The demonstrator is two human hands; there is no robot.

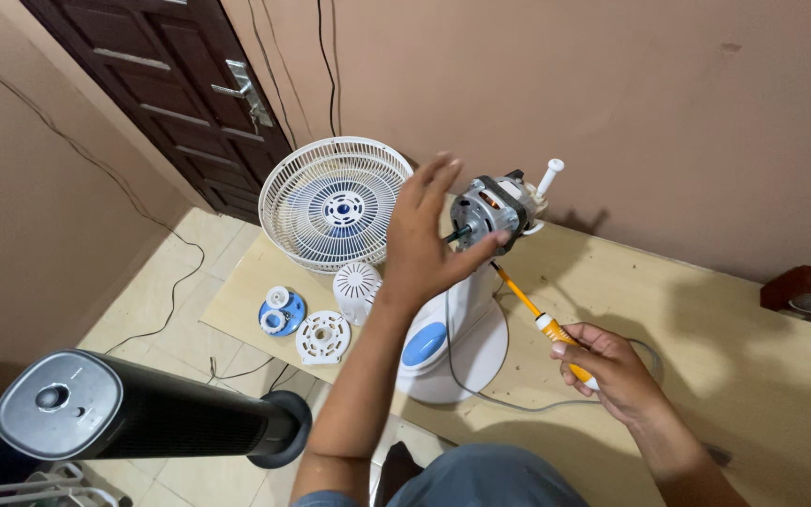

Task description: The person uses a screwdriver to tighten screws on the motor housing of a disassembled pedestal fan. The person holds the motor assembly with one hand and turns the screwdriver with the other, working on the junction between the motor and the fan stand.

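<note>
A bare fan motor [486, 212] sits atop a white fan stand with a blue button [443, 340] on a wooden table [706, 338]. My left hand [422, 242] is raised in front of the motor, fingers spread, thumb touching the motor's front by its shaft. My right hand [604, 370] grips the orange and white handle of a screwdriver [529, 308], whose tip points up at the underside of the motor.
A white fan grille with blue blades [334, 201] leans at the table's far left. Beside it lie a white motor cover [356, 289], a white round plate [322, 337] and a blue cap [281, 312]. A black tower fan [133, 409] lies lower left. A dark door [171, 84] stands behind.
</note>
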